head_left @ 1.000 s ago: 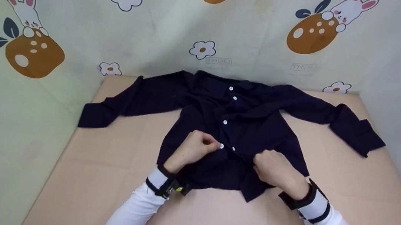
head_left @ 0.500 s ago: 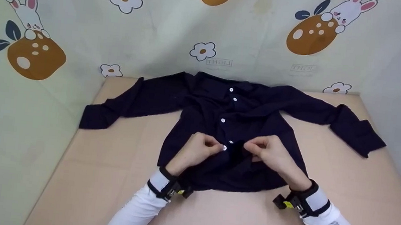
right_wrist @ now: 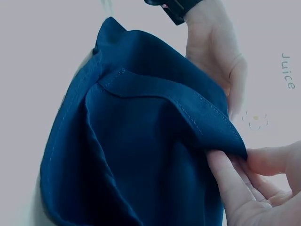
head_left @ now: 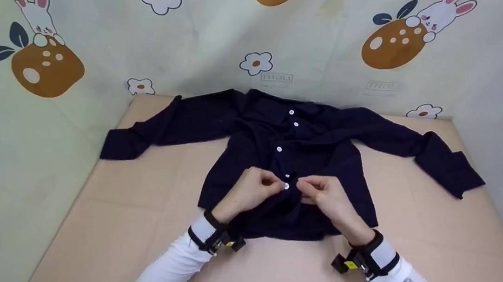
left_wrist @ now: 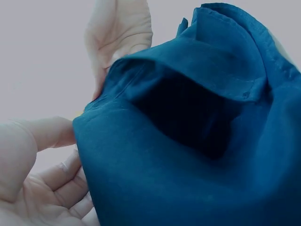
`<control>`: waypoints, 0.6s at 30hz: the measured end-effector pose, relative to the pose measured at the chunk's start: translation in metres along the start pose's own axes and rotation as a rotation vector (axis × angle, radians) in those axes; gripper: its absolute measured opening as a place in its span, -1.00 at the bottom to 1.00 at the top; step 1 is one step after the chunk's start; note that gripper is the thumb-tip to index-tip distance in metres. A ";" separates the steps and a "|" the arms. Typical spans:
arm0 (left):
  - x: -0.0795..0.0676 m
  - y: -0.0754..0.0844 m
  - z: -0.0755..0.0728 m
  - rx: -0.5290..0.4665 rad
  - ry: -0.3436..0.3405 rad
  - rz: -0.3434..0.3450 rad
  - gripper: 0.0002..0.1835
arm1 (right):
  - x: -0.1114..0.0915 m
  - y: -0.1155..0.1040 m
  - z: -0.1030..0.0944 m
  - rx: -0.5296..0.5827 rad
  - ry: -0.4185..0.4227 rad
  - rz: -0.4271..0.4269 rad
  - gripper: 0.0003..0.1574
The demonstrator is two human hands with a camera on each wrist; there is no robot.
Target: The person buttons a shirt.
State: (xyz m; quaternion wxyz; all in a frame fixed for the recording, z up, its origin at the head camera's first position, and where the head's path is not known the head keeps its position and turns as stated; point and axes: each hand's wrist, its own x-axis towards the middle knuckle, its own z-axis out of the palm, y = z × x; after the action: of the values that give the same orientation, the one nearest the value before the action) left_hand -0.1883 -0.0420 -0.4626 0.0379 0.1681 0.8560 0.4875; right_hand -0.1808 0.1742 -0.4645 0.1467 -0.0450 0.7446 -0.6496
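A dark navy button-up shirt (head_left: 197, 121) lies front up, collar at the far side and sleeves spread. My left hand (head_left: 250, 188) pinches its front edge at a white button (head_left: 286, 186). Just to the right, my right hand (head_left: 330, 200) pinches the other front edge, its fingertips close to the left hand's. In the left wrist view the cloth (left_wrist: 141, 150) is lifted between both hands, leaving a dark hollow under the hem. The right wrist view has the stitched placket (right_wrist: 207, 117) between thumb and fingers of the right hand (right_wrist: 258, 188); the button is hidden there.
The shirt lies on a table with a beige cover (head_left: 139, 232). Behind and beside it hangs a pale sheet (head_left: 198, 23) printed with rabbits, oranges and flowers. More white buttons, such as this upper button (head_left: 279, 149), run up the shirt front. Each wrist wears a strapped camera.
My right hand has moved left toward the left hand, bringing the right front edge of the shirt with it. The left hand has shifted slightly right, keeping its pinch by the button.
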 end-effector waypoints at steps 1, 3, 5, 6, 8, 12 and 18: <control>0.000 -0.001 0.001 0.002 0.002 0.002 -0.83 | 0.000 0.000 0.001 0.010 0.004 0.001 -0.66; 0.000 -0.002 0.003 0.007 0.009 0.002 -0.83 | 0.001 0.000 0.003 0.022 0.014 0.002 -0.66; 0.000 -0.003 0.004 0.011 0.017 0.001 -0.83 | 0.001 0.000 0.005 0.026 0.022 0.007 -0.66; 0.000 -0.003 0.005 0.010 0.020 0.003 -0.83 | 0.001 0.001 0.006 0.025 0.023 0.005 -0.65; 0.000 -0.003 0.006 0.012 0.024 0.004 -0.83 | 0.002 0.002 0.007 0.023 0.029 0.006 -0.65; -0.001 -0.001 0.008 0.013 0.033 0.006 -0.82 | 0.002 0.003 0.009 0.021 0.043 -0.008 -0.67; 0.000 0.001 0.010 0.033 0.071 -0.012 -0.82 | 0.000 0.002 0.010 0.008 0.045 -0.031 -0.67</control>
State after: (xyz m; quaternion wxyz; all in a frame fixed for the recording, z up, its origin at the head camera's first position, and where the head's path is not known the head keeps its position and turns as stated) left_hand -0.1860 -0.0336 -0.4669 0.0076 0.1459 0.8657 0.4788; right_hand -0.1774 0.1651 -0.4679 0.1197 -0.0414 0.7445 -0.6556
